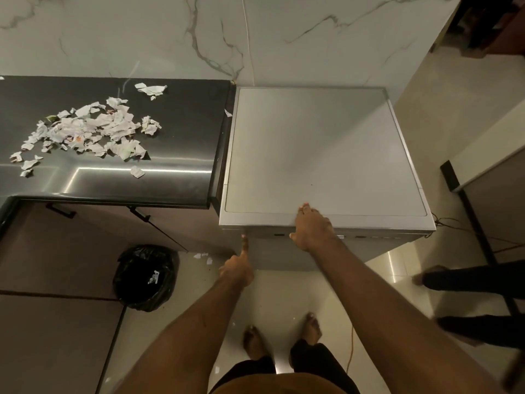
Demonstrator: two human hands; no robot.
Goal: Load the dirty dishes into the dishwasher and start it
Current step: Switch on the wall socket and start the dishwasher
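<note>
Your right hand (312, 227) lies spread on the dishwasher (321, 155) top's front edge, holding nothing. Your left hand (237, 270) points one straight forefinger at its front left corner, other fingers curled. The closed dishwasher stands against the steel counter's (170, 172) right edge; a lined bin (143, 277) sits below; torn paper scraps (85, 132) litter the counter's left half.

The dishwasher (321, 149) stands hard against the worktop's (176, 177) right edge, with only a thin gap between them. Its flat top is free back to the wall, except at the front edge, where the right grip (312, 227) rests. Torn paper scraps (85, 132) crowd the worktop's left half. The floor (284, 294) before the dishwasher is hemmed in by a lined bin (145, 277) on the left and another person's legs (468, 277) on the right.
</note>
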